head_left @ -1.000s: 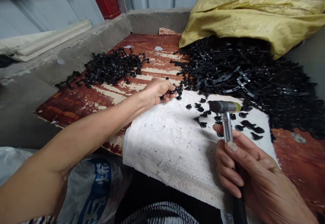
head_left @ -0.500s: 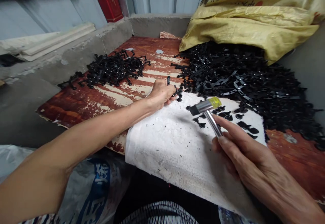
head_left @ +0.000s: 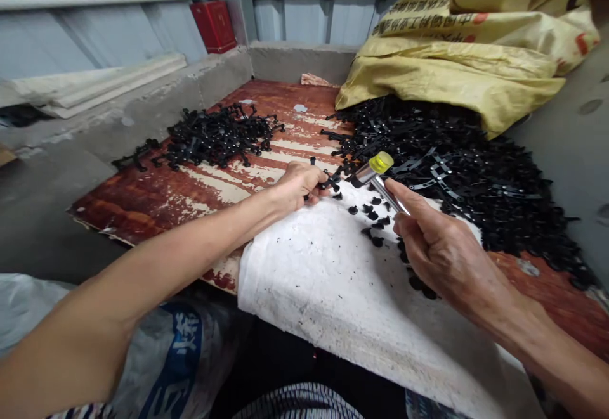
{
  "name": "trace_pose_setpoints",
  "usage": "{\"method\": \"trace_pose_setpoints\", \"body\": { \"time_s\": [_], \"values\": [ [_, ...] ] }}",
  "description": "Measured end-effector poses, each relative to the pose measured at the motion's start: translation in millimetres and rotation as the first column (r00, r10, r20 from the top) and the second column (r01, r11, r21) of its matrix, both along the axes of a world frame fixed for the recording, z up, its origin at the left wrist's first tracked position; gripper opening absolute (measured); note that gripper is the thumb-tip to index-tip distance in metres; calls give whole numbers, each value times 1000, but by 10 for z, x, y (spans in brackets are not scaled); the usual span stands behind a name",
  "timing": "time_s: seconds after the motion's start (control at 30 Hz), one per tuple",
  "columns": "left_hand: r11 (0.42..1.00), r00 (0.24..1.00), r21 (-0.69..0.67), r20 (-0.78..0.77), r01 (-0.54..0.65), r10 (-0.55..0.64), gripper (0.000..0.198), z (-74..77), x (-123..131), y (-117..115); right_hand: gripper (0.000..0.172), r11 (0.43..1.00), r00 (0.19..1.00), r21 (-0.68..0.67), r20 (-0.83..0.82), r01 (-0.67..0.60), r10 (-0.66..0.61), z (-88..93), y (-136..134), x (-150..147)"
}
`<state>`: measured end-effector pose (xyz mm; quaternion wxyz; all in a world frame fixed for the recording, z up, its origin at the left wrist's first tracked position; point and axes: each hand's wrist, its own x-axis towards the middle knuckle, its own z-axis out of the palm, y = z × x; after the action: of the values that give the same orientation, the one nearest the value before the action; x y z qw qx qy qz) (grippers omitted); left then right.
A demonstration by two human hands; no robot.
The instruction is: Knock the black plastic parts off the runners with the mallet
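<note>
Hammer (head_left: 368,172) sits in the right hand (head_left: 442,251), its metal head and yellow tip held up over the far edge of the white cloth (head_left: 304,292). The right fingers (head_left: 404,197) curl around the shaft, with the forefinger stretched along it. Just left of the hammer head, the left hand (head_left: 299,187) rests at the cloth's far edge, its fingers (head_left: 311,186) bent and pinching a branched black plastic piece (head_left: 330,181), which sticks out past them. The work in hand looks like hammering these pieces on the cloth, and the hammer is off the cloth at this moment. Small black knobs (head_left: 373,213) lie scattered on the cloth below the hammer. A large heap of black parts (head_left: 451,165) spills from a yellow sack (head_left: 457,45) on the far right of the table (head_left: 157,206), whose red-brown paint is peeling. A smaller pile of branched pieces (head_left: 214,137) lies at far left.
</note>
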<state>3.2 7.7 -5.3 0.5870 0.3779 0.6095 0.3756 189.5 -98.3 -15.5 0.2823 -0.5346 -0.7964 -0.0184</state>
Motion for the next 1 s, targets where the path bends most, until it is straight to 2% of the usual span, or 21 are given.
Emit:
{"method": "trace_pose_setpoints", "body": {
  "time_s": [0.17,0.3,0.43,0.53,0.6,0.7,0.8,1.0],
  "values": [
    [1000,993,-21,115,5,-2,22,37,-134,10,54,997,994,-68,109,26,-18,-6,77,27],
    [997,990,-43,128,58,-52,18,29,-263,-76,58,984,979,-167,199,68,-34,-29,248,-11],
    [998,985,-18,165,60,-57,19,32,-397,-198,59,976,962,-217,273,37,24,-4,276,-49],
    [997,974,-24,218,68,-61,18,49,-473,-271,56,979,965,-199,246,-46,95,45,123,-53],
    [996,968,-51,243,68,-53,16,50,-493,-302,55,974,978,-207,166,-94,130,72,-1,-49],
    [996,963,-64,267,64,-45,14,28,-471,-319,55,969,993,-232,47,-91,104,80,-116,-56],
    [999,960,-31,280,30,-20,18,-3,-408,-296,55,971,998,-236,37,-39,49,73,-126,-90],
    [998,948,44,317,-52,36,16,5,-367,-125,55,978,993,-208,113,-19,43,70,5,-239]
  ]
}}
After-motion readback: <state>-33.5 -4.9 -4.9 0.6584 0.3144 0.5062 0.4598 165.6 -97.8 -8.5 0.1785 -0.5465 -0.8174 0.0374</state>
